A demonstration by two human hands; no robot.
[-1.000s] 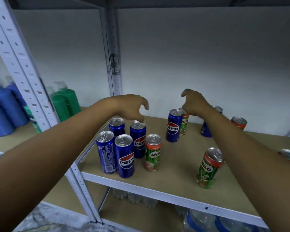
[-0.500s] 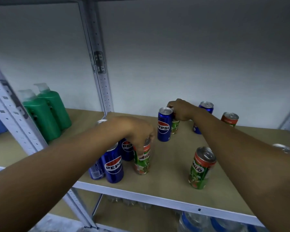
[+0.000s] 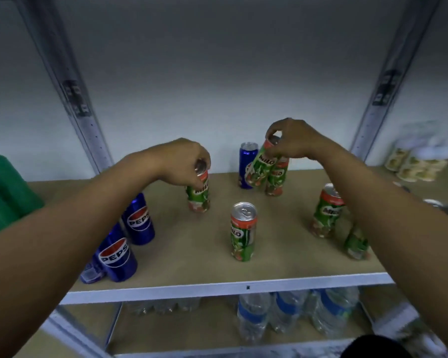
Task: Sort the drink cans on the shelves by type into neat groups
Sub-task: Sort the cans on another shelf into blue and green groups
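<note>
1. Head view: the left hand (image 3: pixel 181 161) reaches over the tan board shelf (image 3: pixel 282 254) and pinches, with curled fingertips, the silver top rim of a green-and-red Milo drink can (image 3: pixel 198 195), which stands upright or nearly so toward the back left of the shelf.
2. The right hand (image 3: pixel 292 138) grips the top of a second green Milo can (image 3: pixel 260 166) with curled fingers; this can is tilted, its base just beside a blue Pepsi can (image 3: pixel 246 161) near the back edge.
3. An upright third Milo can (image 3: pixel 276 180) stands touching the tilted one on its right.
4. A lone Milo can (image 3: pixel 243 232) stands upright in the middle of the shelf, well apart from the others.
5. Two further Milo cans (image 3: pixel 326 213) stand near the right edge, partly hidden by the right forearm.
6. Blue Pepsi cans (image 3: pixel 139 220) cluster at the front left corner, partly covered by the left forearm.
7. Clear plastic water bottles with blue labels (image 3: pixel 254 316) stand on the lower shelf, under the white metal front rail (image 3: pixel 217 286).
8. Green plastic bottles (image 3: pixel 3 192) are in the bay to the left, blurred pale tins (image 3: pixel 419 161) in the bay to the right.
</note>
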